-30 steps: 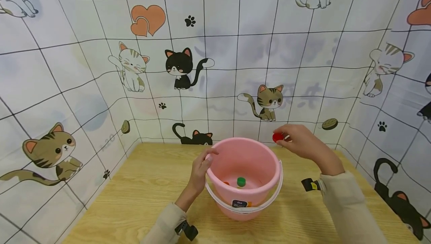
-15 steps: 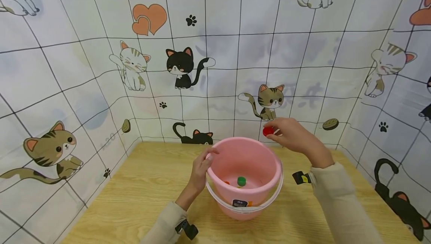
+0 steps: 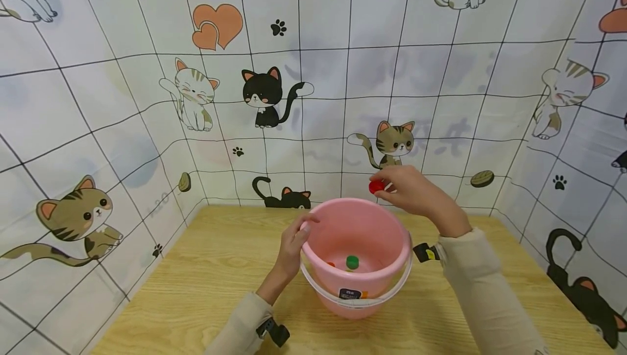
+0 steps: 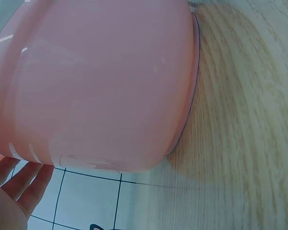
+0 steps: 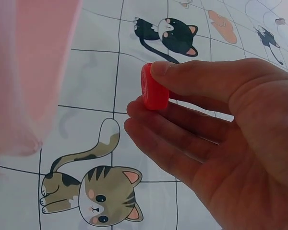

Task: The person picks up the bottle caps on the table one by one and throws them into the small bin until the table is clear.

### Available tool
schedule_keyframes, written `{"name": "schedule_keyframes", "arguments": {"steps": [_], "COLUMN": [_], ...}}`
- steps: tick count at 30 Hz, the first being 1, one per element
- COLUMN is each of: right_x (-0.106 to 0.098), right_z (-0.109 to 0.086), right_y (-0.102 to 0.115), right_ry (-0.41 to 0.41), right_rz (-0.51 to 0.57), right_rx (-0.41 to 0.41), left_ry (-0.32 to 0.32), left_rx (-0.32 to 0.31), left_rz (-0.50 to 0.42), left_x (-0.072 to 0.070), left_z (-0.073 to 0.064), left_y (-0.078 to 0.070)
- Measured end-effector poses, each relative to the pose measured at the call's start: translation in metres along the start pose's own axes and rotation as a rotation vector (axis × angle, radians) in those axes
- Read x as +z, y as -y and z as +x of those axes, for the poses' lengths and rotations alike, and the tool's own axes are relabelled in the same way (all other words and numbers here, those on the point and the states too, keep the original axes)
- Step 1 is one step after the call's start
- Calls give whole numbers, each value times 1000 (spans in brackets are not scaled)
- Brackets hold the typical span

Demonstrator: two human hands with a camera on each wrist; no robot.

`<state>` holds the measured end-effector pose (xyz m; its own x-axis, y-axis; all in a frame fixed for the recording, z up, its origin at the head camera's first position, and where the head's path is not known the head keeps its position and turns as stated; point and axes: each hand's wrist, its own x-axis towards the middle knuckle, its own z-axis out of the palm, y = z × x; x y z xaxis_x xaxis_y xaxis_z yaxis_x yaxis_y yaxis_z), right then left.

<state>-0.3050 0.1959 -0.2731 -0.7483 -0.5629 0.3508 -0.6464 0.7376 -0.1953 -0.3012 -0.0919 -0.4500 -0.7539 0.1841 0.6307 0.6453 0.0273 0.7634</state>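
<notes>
A pink bucket (image 3: 343, 230) stands upright on the wooden table, its white handle (image 3: 360, 306) hanging down at the front. My left hand (image 3: 290, 246) grips the bucket's left rim; in the left wrist view its fingers (image 4: 31, 184) lie along the outer wall. Over the far right part of the rim, my right hand (image 3: 413, 194) pinches a red bottle cap (image 5: 155, 88) between thumb and fingers. Inside the bucket, a green bottle cap (image 3: 352, 262) lies at the bottom, and a small orange-red piece (image 3: 331, 264) shows partly behind the front wall.
The wood-grain table (image 3: 196, 289) extends around the bucket. A white cloth backdrop (image 3: 323, 115) printed with cats and grid lines encloses the back and both sides. A dark wrist camera (image 3: 425, 252) sits at the right cuff.
My right hand has moved left and slightly up with the red bottle cap, from right of the bucket to over its far rim. My left hand and the bucket have stayed put.
</notes>
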Motion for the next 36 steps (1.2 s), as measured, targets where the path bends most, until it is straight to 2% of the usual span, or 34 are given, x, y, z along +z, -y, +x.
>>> {"name": "schedule_keyframes", "arguments": {"steps": [26, 36], "right_x": [6, 9], "right_z": [16, 22], "right_y": [13, 16], "right_ry": [18, 47], "right_rz": [-38, -26], "right_rx": [-42, -45], "left_ry": [-1, -5], "left_rx": [20, -2], "left_rz": [26, 24], "left_x": [0, 1], "left_z": [1, 0], "left_y": [0, -2]}}
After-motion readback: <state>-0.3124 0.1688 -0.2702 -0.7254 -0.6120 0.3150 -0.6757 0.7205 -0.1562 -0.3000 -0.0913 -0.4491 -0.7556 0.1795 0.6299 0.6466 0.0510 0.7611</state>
